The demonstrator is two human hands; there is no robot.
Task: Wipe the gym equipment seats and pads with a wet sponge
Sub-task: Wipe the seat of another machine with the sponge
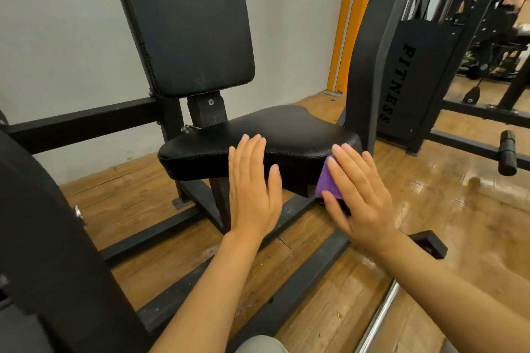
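Observation:
A black padded seat (286, 132) sits low in the middle of a black machine, with a tall black back pad (186, 23) rising behind it. My left hand (253, 189) lies flat with straight fingers against the seat's front side. My right hand (361, 195) presses a purple sponge (327, 180) against the seat's front right edge, fingers straight over it. Most of the sponge is hidden under that hand.
Black steel frame bars (301, 281) cross the wooden floor (444, 209) under my arms. A weight-stack tower marked FITNESS (398, 80) stands right of the seat, with a roller peg (507, 152) beyond. A chrome bar (381, 321) runs at lower right. A grey wall (57, 51) is behind.

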